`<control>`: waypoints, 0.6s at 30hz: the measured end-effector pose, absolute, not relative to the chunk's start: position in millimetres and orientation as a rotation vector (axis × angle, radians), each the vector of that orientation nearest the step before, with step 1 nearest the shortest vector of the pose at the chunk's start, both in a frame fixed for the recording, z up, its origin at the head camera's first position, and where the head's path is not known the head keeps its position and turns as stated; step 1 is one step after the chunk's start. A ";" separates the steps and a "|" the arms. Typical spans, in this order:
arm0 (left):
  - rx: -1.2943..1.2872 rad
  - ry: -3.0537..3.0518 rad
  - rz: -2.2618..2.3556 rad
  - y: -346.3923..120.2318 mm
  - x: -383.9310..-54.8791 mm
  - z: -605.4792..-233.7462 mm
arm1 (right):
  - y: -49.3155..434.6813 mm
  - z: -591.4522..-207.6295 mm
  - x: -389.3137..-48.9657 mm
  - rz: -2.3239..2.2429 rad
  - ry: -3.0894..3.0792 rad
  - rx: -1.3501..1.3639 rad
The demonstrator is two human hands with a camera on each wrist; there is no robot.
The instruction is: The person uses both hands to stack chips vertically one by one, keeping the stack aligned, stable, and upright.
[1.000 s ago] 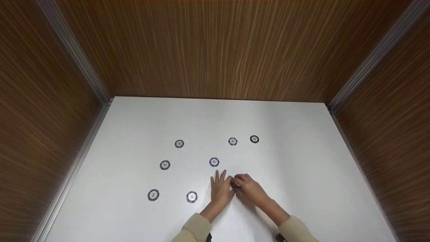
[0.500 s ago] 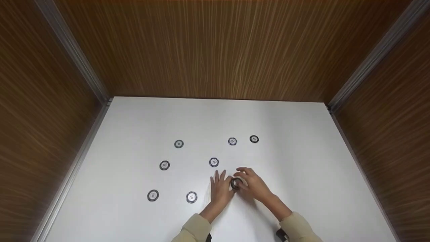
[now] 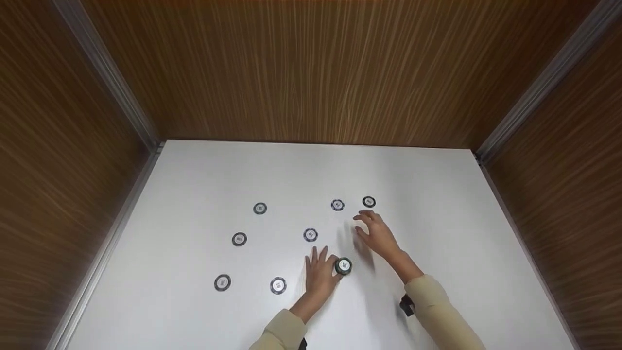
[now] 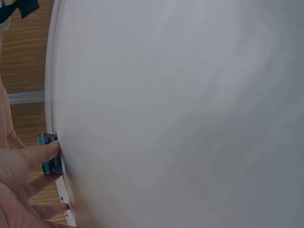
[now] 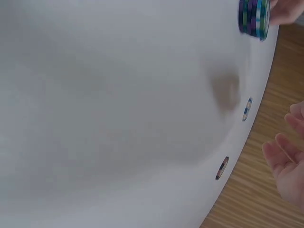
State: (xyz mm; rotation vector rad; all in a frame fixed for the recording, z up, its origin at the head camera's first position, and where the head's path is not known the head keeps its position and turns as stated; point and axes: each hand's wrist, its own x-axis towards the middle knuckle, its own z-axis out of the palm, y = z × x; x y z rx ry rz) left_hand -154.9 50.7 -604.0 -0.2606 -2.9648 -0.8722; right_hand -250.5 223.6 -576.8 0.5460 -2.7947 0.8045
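Observation:
A short stack of poker chips (image 3: pixel 343 266) stands on the white table, its top chip dark-rimmed with a white centre. Thumb and index finger of my left hand (image 3: pixel 320 278) pinch its side, while the other fingers spread out over the tabletop. Striped edges of blue, green and purple show on the stack (image 5: pixel 254 18) in the right wrist view. My right hand (image 3: pixel 380 238) hovers beyond the stack, fingers loosely bent and holding nothing. Nearest to it lie one black-rimmed poker chip (image 3: pixel 369 201) and a second chip (image 3: pixel 337 205) to its left.
More single chips lie flat and spread apart: one chip (image 3: pixel 310 235) just past my left fingertips, others to the left, such as the near-left chip (image 3: pixel 222 282). Wood-grain panels (image 3: pixel 311 73) wall the table (image 3: pixel 437 194) at the back and both sides.
My right hand has let go of the stack and moved away, forward and to the right. The stack's top now shows uncovered. My left hand has stayed in place.

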 end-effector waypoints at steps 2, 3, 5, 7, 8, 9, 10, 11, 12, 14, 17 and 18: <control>-0.262 -2.953 -0.889 51.0 -154.3 -605.0 | 227.0 -578.6 -257.4 0.811 -2.824 0.508; -0.264 -2.946 -0.892 51.2 -154.1 -605.5 | 228.5 -579.2 -260.6 0.813 -2.837 0.493; -0.266 -2.938 -0.899 51.5 -153.9 -605.5 | 231.3 -580.9 -266.1 0.801 -2.850 0.476; -0.265 -2.943 -0.905 51.5 -153.8 -604.6 | 234.1 -582.7 -271.2 0.788 -2.855 0.470; -0.265 -2.949 -0.909 51.5 -153.9 -604.2 | 235.6 -583.6 -273.6 0.781 -2.860 0.465; -0.265 -2.954 -0.912 51.5 -154.0 -603.7 | 237.0 -584.5 -275.7 0.771 -2.865 0.463; -0.264 -2.962 -0.917 51.5 -154.2 -603.3 | 238.5 -585.6 -277.9 0.762 -2.873 0.459; -0.263 -2.969 -0.924 51.4 -154.3 -602.8 | 239.9 -587.0 -280.1 0.753 -2.881 0.454; -0.268 -2.971 -0.927 51.3 -154.5 -602.8 | 241.2 -588.0 -282.0 0.749 -2.893 0.438; -0.276 -2.975 -0.924 50.9 -154.8 -602.9 | 243.2 -590.7 -285.7 0.753 -2.923 0.398; -0.289 -2.973 -0.908 50.0 -155.0 -603.4 | 244.6 -595.8 -291.2 0.785 -2.972 0.326; -0.288 -2.974 -0.903 49.6 -155.0 -603.6 | 244.6 -597.3 -292.6 0.797 -2.991 0.304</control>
